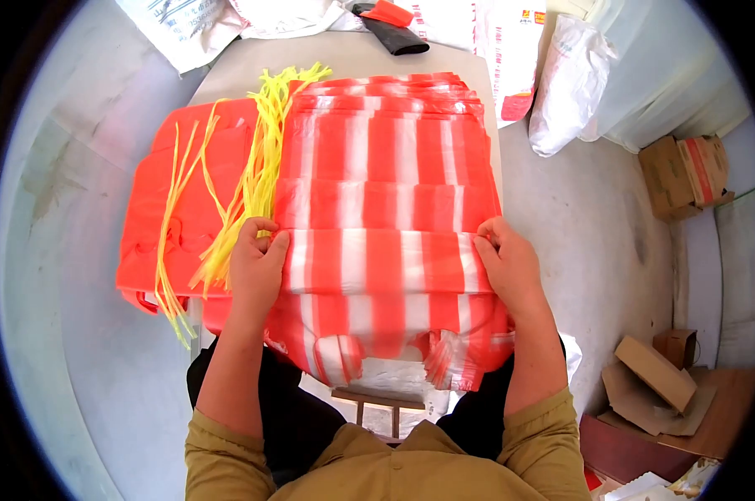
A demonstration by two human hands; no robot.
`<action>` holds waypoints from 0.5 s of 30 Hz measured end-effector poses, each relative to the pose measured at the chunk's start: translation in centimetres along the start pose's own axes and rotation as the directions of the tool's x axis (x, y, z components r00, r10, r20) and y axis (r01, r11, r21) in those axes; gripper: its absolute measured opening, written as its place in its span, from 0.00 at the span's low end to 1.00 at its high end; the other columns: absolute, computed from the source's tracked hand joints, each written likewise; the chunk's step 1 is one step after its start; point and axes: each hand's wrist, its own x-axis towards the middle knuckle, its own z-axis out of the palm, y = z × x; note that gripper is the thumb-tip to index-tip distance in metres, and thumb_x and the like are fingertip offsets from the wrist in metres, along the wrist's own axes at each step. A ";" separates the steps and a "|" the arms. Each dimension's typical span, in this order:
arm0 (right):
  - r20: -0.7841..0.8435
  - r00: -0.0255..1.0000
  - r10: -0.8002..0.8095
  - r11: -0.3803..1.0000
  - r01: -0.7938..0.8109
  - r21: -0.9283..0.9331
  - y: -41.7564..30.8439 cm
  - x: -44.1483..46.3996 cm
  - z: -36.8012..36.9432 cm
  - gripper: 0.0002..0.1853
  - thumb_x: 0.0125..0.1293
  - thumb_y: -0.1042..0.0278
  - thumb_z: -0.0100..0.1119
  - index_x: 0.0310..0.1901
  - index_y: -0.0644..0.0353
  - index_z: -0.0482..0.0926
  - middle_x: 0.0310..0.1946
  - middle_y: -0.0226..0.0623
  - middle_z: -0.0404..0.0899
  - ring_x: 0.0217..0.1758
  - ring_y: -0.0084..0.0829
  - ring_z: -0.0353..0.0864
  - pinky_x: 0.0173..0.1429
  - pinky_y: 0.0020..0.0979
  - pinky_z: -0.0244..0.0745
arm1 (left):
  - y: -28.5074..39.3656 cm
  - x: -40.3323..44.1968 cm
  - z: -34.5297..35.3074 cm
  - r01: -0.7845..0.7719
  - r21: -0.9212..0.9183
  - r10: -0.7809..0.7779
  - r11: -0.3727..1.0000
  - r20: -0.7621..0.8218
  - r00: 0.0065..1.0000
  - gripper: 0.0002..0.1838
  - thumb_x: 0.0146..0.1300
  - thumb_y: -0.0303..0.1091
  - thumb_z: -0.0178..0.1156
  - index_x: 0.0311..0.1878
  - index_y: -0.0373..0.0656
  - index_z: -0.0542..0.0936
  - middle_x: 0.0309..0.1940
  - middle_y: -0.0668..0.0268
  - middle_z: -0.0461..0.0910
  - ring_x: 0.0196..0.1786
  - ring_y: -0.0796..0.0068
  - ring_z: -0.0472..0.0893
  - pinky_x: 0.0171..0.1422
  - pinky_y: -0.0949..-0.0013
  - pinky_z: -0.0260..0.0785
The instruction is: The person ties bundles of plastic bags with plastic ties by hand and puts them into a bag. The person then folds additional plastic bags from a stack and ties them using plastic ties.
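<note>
A thick stack of red-and-white striped plastic carrier bags [386,200] lies in front of me, its cut handle ends hanging over the near edge of the table. At the left side of the stack, my left hand [259,263] is closed, thumb and finger pinching the border of a top bag. My right hand [509,260] pinches the same bag's border on the opposite side. Between my hands the bag is spread fairly flat, with crosswise folds. Just beyond my left hand lies a bundle of yellow plastic strips [265,150].
Left of the stack is a pile of plain red bags [156,196] with a few yellow strips across it. White printed sacks [511,58] and a black roll [394,37] are at the table's [235,63] far end. Cardboard boxes [686,179] and opened cartons [657,384] stand at right.
</note>
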 end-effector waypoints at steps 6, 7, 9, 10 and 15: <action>-0.043 0.996 -0.083 0.960 0.069 -0.271 -0.7 -0.6 -0.9 0.07 0.73 0.67 0.63 0.47 0.58 0.83 0.41 0.42 0.86 0.42 0.43 0.85 0.47 0.40 0.79 | -0.6 -0.2 -0.4 -0.056 -0.014 0.056 0.998 -0.011 0.998 0.07 0.79 0.32 0.59 0.55 0.42 0.77 0.24 0.76 0.74 0.28 0.90 0.68 0.32 0.76 0.59; -0.063 0.988 -0.139 0.936 0.110 -0.333 -0.5 -0.6 -1.0 0.07 0.73 0.67 0.64 0.47 0.58 0.83 0.44 0.42 0.87 0.44 0.43 0.85 0.49 0.41 0.80 | -0.8 -0.3 -1.0 -0.064 -0.006 0.064 0.998 0.002 0.998 0.08 0.80 0.32 0.58 0.57 0.42 0.77 0.25 0.76 0.73 0.28 0.90 0.67 0.32 0.77 0.58; -0.112 0.958 -0.265 0.924 0.218 -0.315 -0.9 -1.2 -1.3 0.09 0.69 0.68 0.68 0.47 0.58 0.84 0.48 0.41 0.87 0.48 0.44 0.85 0.53 0.42 0.80 | -0.5 -0.8 -2.2 -0.064 -0.008 0.064 0.998 0.019 0.998 0.11 0.82 0.33 0.56 0.60 0.42 0.77 0.26 0.77 0.71 0.29 0.89 0.65 0.33 0.77 0.57; -0.137 0.936 -0.324 0.912 0.270 -0.309 -1.3 -1.6 -1.4 0.10 0.67 0.68 0.69 0.48 0.58 0.85 0.50 0.41 0.87 0.49 0.44 0.85 0.55 0.43 0.81 | 0.3 -1.3 -2.4 -0.052 -0.022 0.053 0.998 0.025 0.998 0.12 0.82 0.33 0.55 0.62 0.42 0.77 0.27 0.77 0.70 0.29 0.89 0.65 0.33 0.77 0.57; 0.159 0.741 -0.653 0.703 0.670 -0.237 -3.9 -3.0 0.6 0.23 0.59 0.68 0.74 0.57 0.58 0.85 0.63 0.40 0.83 0.67 0.47 0.80 0.70 0.47 0.76 | 0.7 -3.1 -3.9 -0.025 -0.055 0.034 0.998 0.175 0.984 0.25 0.75 0.34 0.64 0.72 0.42 0.74 0.37 0.73 0.76 0.40 0.83 0.75 0.44 0.74 0.66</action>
